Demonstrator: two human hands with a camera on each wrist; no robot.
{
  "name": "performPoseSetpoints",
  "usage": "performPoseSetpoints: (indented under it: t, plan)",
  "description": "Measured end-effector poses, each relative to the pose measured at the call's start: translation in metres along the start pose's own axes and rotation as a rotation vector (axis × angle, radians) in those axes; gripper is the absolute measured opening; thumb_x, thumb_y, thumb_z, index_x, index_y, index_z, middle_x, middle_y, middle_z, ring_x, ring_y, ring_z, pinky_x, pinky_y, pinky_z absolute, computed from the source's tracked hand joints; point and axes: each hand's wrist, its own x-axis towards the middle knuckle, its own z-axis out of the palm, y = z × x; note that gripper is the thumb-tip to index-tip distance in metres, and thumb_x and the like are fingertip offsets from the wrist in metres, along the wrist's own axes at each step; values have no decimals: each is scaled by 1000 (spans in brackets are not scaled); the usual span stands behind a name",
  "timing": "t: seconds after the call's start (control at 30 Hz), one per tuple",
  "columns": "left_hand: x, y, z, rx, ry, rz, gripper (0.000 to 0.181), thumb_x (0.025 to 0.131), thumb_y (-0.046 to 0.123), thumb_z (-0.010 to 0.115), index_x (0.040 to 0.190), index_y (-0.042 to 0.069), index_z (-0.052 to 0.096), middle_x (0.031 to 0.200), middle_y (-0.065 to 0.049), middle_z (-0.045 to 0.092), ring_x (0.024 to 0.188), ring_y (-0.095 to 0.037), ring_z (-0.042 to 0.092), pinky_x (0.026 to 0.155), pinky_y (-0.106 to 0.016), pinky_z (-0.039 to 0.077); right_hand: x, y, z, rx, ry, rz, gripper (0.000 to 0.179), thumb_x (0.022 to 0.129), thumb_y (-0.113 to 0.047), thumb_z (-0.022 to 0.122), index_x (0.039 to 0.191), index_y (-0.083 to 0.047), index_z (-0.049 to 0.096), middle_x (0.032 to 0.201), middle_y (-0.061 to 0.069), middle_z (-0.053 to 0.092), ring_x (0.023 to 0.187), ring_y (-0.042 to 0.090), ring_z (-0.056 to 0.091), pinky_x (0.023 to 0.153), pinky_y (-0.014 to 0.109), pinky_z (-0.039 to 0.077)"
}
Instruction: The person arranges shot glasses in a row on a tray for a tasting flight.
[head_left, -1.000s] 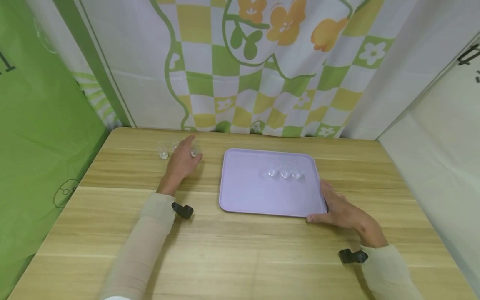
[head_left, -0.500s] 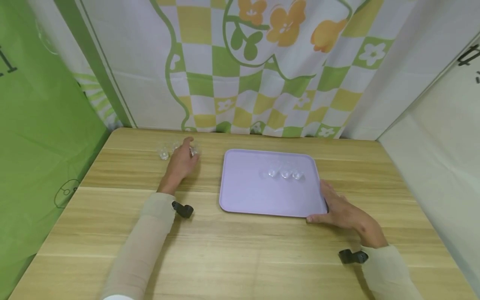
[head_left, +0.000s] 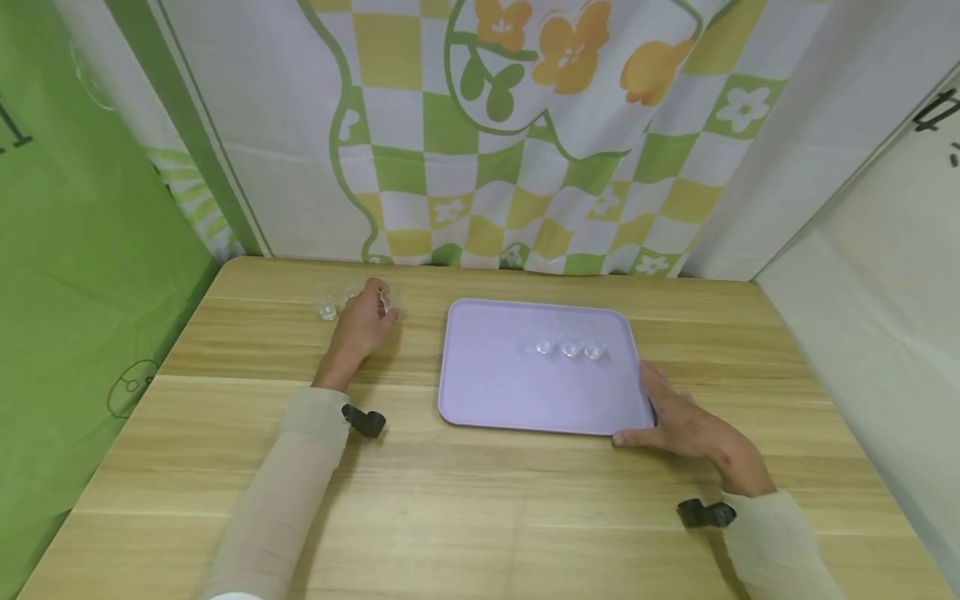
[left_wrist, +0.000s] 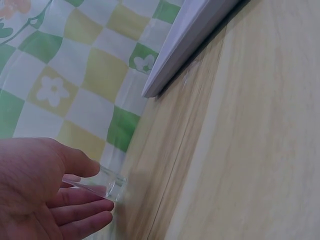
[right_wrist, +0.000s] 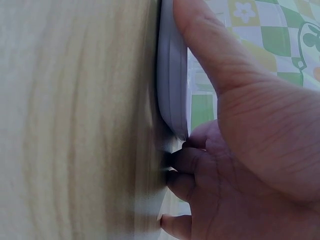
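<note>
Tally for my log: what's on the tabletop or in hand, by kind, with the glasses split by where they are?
Purple tray: 1
Clear glasses on the tray: 3
Clear glass held by the left hand: 1
Unheld glasses near the left hand, one partly hidden: 2
Total visible: 7

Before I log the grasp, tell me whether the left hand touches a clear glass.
Touching. The left wrist view shows the left hand holding the clear glass between thumb and fingers.
</note>
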Motion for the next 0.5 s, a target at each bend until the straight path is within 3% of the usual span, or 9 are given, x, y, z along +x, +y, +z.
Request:
performPoseSetpoints:
  t: [0.5]
  plan:
    - [-5,18,3,-61,7,51,35,100,17,62,130,2,52,126,-23,66,115,-39,64,98,-53,51,-2,-1,0,1,1,9,127,86,-45,83,161,1,-9,165,34,-4,149,56,-4,105,84,1]
